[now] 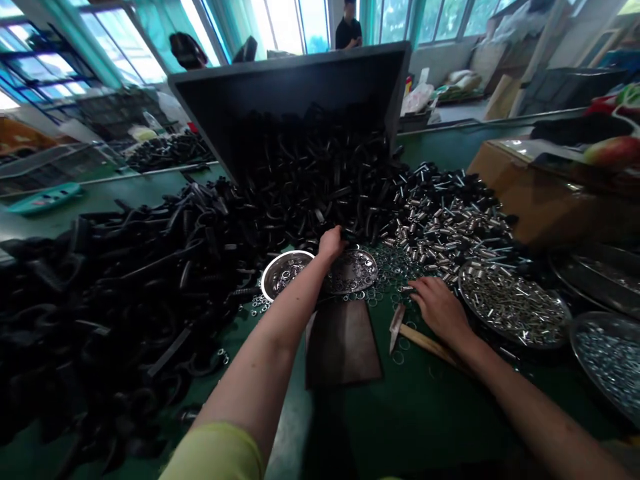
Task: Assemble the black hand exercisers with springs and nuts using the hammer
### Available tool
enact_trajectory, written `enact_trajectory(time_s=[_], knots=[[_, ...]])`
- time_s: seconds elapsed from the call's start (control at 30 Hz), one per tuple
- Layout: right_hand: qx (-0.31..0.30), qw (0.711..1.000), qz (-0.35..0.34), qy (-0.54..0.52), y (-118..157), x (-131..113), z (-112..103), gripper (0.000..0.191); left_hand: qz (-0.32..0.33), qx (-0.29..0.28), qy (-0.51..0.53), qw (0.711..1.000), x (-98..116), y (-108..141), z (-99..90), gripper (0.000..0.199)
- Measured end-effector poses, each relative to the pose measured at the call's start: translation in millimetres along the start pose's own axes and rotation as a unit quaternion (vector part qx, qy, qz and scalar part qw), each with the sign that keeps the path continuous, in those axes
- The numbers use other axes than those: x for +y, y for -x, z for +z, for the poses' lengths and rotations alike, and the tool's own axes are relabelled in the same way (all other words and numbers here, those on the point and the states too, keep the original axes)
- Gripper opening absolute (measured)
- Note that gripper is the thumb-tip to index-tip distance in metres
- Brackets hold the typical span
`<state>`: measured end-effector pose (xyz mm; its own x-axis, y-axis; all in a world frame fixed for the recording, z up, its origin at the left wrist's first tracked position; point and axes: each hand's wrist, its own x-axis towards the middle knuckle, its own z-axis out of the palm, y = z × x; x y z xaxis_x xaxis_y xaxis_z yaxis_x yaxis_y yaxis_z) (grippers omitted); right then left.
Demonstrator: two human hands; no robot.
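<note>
**Item 1, black moulded parts:** a large heap of curved pieces, material not certain, spread across the green counter and spilling from the mouth of a tipped dark hopper.

**Item 2, left hand:** at the near edge of the heap, fingers curled down among the black parts. Grip closed or nearly so; whether it holds a piece cannot be told.

**Item 3, right hand:** low over the counter, its grip closed on what appears to be a small silver pin.

**Nearby, on the counter:** loose metal washers lie scattered between the hands. Just beside the left hand are a steel bowl of small metal parts and a round steel tray of washers. A dark flat sheet lies below the left wrist. A wooden-handled knife lies just beside the right hand.

**To the right:** a heap of silver sleeves, a steel tray of sleeves, a steel tray of small fasteners, and a cardboard box.

**Beyond the hopper:** a standing person by the windows.
</note>
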<state>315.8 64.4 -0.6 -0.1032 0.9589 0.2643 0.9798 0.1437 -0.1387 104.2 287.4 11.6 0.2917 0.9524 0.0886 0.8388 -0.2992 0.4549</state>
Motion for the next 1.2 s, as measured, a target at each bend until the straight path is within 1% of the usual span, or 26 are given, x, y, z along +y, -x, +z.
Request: enact_trajectory(time_s=[0.07,0.1,0.13,0.17,0.2,0.23,0.27,0.3,0.33,0.37,0.4,0.43,0.47,0.5,0.53,0.57,0.6,0.63,0.67,0.7,0.73,0.83,0.93,1.03,1.2], knots=[[-0.041,0.999,0.0,0.003,-14.8,8.7,6.4,0.025,0.012,0.023,0.015,1.0,4.2,9.5,-14.2,0.039],[-0.06,0.998,0.0,0.001,-20.3,12.8,9.4,0.022,0.02,0.042,0.038,0.998,5.9,16.3,-23.5,0.041],[-0.072,0.997,0.002,-0.003,-24.6,16.5,11.9,0.02,0.027,0.065,0.081,0.994,6.9,24.7,-34.0,0.044],[-0.074,0.997,0.006,-0.009,-27.9,19.7,13.7,0.019,0.03,0.093,0.146,0.984,6.8,34.7,-45.6,0.046],[-0.066,0.998,0.013,-0.021,-30.2,22.2,14.5,0.019,0.028,0.121,0.23,0.965,5.3,46.4,-58.0,0.048],[-0.052,0.998,0.023,-0.041,-31.7,23.7,14.5,0.019,0.017,0.144,0.324,0.935,2.5,60.0,-71.0,0.049],[-0.035,0.996,0.042,-0.074,-32.2,23.8,13.4,0.02,-0.004,0.159,0.418,0.895,-1.7,75.6,-84.1,0.049],[-0.021,0.99,0.071,-0.124,-31.6,22.2,11.3,0.022,-0.033,0.165,0.498,0.851,-7.0,92.8,-96.7,0.047],[-0.012,0.975,0.107,-0.193,-29.8,18.9,8.3,0.025,-0.067,0.168,0.566,0.805,-13.2,111.6,-108.1,0.043],[-0.012,0.95,0.149,-0.276,-26.8,13.6,4.5,0.028,-0.1,0.171,0.62,0.759,-20.3,131.3,-117.7,0.037],[-0.02,0.911,0.189,-0.367,-22.6,6.6,0.1,0.031,-0.13,0.18,0.661,0.717,-28.0,151.3,-124.9,0.029],[-0.033,0.861,0.221,-0.456,-17.3,-1.9,-4.6,0.033,-0.157,0.195,0.688,0.681,-36.2,171.1,-129.0,0.023],[-0.049,0.807,0.24,-0.537,-11.3,-11.4,-9.3,0.032,-0.179,0.212,0.7,0.657,-44.5,190.0,-129.9,0.02],[-0.065,0.754,0.247,-0.605,-4.9,-21.6,-13.7,0.03,-0.201,0.227,0.693,0.654,-52.9,207.5,-127.6,0.019],[-0.082,0.708,0.247,-0.657,1.4,-32.1,-17.5,0.027,-0.224,0.234,0.661,0.677,-61.0,222.9,-122.3,0.019],[-0.099,0.669,0.242,-0.696,7.3,-42.5,-20.5,0.025,-0.248,0.231,0.592,0.731,-68.5,236.1,-114.7,0.02],[-0.119,0.639,0.237,-0.722,12.4,-52.6,-22.6,0.023,-0.269,0.216,0.491,0.8,-75.3,246.9,-105.6,0.022],[-0.14,0.617,0.234,-0.738,16.6,-62.4,-23.9,0.022,-0.283,0.194,0.373,0.862,-81.1,255.0,-95.7,0.025],[-0.16,0.604,0.232,-0.746,19.9,-71.8,-24.4,0.021,-0.289,0.17,0.266,0.904,-85.9,260.5,-85.9,0.026],[-0.178,0.6,0.23,-0.745,22.4,-80.7,-24.5,0.021,-0.289,0.149,0.182,0.928,-89.6,263.8,-76.7,0.025],[-0.19,0.604,0.228,-0.74,24.1,-89.2,-24.3,0.022,-0.286,0.134,0.127,0.94,-92.2,264.9,-68.7,0.023],[-0.204,0.621,0.202,-0.729,26.8,-109.7,-24.0,0.025,-0.271,0.109,0.051,0.955,-94.3,260.8,-52.5,0.007],[-0.209,0.62,0.177,-0.735,29.4,-120.5,-25.1,0.025,-0.253,0.083,-0.019,0.964,-91.1,254.6,-46.4,0.016],[-0.203,0.617,0.167,-0.741,33.2,-121.9,-25.2,0.021,-0.239,0.054,-0.059,0.968,-88.2,251.1,-47.9,0.017],[-0.183,0.616,0.158,-0.749,39.5,-117.5,-21.8,0.018,-0.225,0.019,-0.073,0.971,-87.3,248.1,-62.3,0.017]])
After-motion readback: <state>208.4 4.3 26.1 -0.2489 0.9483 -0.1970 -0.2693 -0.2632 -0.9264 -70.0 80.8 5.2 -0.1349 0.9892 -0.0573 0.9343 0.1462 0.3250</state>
